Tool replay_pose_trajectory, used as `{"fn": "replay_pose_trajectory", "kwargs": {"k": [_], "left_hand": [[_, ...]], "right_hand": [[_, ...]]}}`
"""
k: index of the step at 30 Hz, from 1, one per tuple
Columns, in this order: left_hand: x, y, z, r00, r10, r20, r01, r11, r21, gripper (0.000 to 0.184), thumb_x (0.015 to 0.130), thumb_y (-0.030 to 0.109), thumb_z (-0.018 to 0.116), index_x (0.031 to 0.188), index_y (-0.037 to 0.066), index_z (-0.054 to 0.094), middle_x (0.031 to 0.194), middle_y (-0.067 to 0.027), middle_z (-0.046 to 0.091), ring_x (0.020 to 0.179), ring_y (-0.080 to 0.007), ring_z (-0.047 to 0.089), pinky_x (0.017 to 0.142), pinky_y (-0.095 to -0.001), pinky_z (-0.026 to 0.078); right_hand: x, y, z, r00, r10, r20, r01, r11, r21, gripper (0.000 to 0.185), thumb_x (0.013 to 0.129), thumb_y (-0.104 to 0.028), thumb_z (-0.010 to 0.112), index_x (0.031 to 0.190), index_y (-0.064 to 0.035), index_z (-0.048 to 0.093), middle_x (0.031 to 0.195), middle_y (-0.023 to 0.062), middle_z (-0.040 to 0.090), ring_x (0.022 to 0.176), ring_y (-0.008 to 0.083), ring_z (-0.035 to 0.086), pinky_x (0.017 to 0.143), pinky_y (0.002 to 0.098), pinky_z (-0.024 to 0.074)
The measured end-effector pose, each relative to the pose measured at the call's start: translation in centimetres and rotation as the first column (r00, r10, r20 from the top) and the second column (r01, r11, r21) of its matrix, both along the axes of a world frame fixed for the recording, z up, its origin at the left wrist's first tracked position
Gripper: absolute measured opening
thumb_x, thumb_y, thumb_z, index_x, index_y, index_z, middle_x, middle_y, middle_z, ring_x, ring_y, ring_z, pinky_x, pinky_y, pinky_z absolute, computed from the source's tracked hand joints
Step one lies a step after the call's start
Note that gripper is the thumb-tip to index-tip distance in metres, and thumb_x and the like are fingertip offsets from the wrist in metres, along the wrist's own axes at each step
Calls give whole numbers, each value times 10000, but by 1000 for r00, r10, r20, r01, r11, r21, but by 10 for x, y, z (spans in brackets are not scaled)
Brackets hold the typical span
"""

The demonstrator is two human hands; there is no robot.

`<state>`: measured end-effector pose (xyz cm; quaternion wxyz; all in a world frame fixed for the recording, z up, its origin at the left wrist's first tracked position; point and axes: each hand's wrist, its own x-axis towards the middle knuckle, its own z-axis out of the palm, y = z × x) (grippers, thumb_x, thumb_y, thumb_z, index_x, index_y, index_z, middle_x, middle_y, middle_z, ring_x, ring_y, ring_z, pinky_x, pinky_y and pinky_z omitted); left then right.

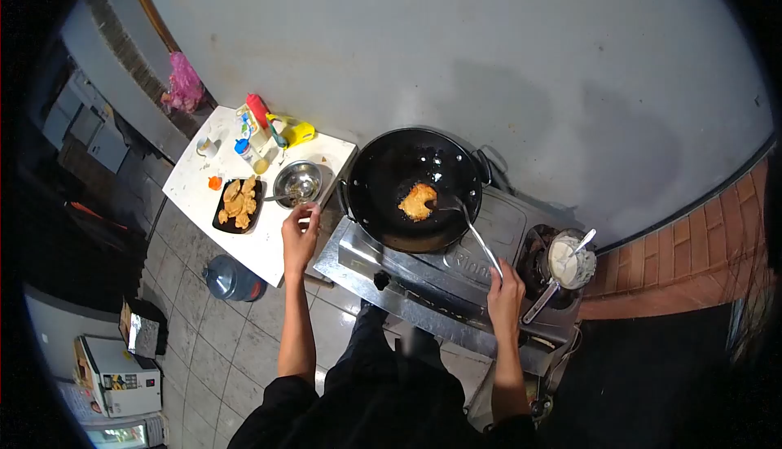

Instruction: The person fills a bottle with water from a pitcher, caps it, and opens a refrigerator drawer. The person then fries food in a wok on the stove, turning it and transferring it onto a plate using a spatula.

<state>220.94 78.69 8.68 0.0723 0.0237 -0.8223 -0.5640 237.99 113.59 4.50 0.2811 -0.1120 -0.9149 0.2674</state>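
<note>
My right hand (506, 290) grips the handle of a metal spatula (482, 240). Its head reaches into a large black wok (371, 197) on the stove and touches a golden fried piece of food (417, 201). My left hand (301, 225) is raised beside the wok, near the edge of the white table, with thumb and fingers pinched together; whether anything is between them I cannot make out. Closest to it is a steel bowl (308, 171) with a spoon in it. Left of the bowl, a black tray (220, 219) holds several fried pieces.
The white table (183, 174) also bears a red bottle (257, 107), a yellow packet (301, 133) and a white cup (206, 148). Right on the stove (501, 213) stands a pan of pale batter (562, 255) with a spoon. A blue water jug (231, 278) is on the floor.
</note>
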Motion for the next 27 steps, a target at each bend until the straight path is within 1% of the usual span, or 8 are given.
{"fn": "replay_pose_trajectory", "kwargs": {"k": [1, 3, 4, 6, 10, 20, 22, 27], "left_hand": [[-10, 0, -4, 998, 1, -56, -5, 998, -64, 240, 895, 170, 615, 1023, -33, 615, 769, -80, 639, 664, -116, 592, 588, -252, 477], [-27, 0, -6, 998, -51, -41, 46, 992, -114, 292, 889, 210, 635, 1065, -21, 610, 821, -94, 642, 682, -126, 609, 573, -241, 472], [-32, 5, -3, 996, -77, -47, 68, 984, -167, 278, 871, 191, 649, 1049, -20, 614, 796, -95, 643, 674, -131, 615, 590, -254, 477], [-37, 14, 5, 990, -142, -12, 137, 974, -180, 282, 828, 153, 692, 1039, -18, 617, 783, -110, 648, 680, -154, 645, 608, -277, 490], [-41, 20, 1, 982, -186, 30, 188, 961, -204, 308, 801, 118, 713, 1051, -23, 600, 761, -120, 663, 677, -189, 677, 614, -290, 505], [-47, 10, -3, 946, -323, -25, 320, 943, -89, 317, 791, 90, 720, 1046, -37, 582, 738, -102, 652, 605, -138, 625, 554, -265, 477], [-47, 11, 5, 946, -324, 10, 324, 943, -80, 328, 789, 68, 716, 1065, -36, 572, 756, -108, 656, 653, -143, 640, 587, -256, 482], [-55, 4, -14, 940, -342, -5, 342, 940, -5, 357, 786, 70, 728, 1083, -33, 558, 733, -97, 652, 599, -123, 617, 545, -252, 472]], "right_hand": [[-9, -1, 9, 1000, -11, 9, 11, 1000, 1, 276, 866, -58, 586, 1118, 49, 561, 800, 196, 618, 689, 322, 616, 638, 391, 475], [-27, -9, 34, 993, 47, 111, 28, 806, -591, 190, 891, -39, 554, 1064, 24, 604, 698, 133, 609, 553, 191, 569, 538, 316, 444], [-38, -9, 40, 992, 34, 117, 42, 806, -590, 190, 891, -39, 554, 1064, 24, 604, 698, 133, 609, 553, 191, 569, 538, 316, 444], [-57, -10, 51, 992, 124, 18, -36, 426, -904, 150, 907, -35, 537, 1013, -3, 638, 628, 55, 574, 485, 80, 483, 459, 243, 377], [-82, -14, 40, 986, 149, -70, -131, 452, -882, 142, 917, -34, 509, 919, 3, 646, 636, 29, 565, 484, 61, 474, 434, 212, 350], [-97, -50, 30, 1000, -3, 19, 18, 481, -877, 174, 930, -73, 497, 880, 0, 648, 600, 22, 557, 472, 53, 459, 431, 210, 336], [-102, -55, 18, 998, -56, -6, 34, 674, -738, 196, 930, -89, 519, 822, -6, 661, 616, -4, 560, 499, 57, 456, 461, 216, 332], [-117, -60, 18, 980, -121, -159, 30, 876, -480, 231, 902, -77, 551, 713, 14, 648, 617, 20, 561, 550, 75, 478, 503, 238, 351]]}}
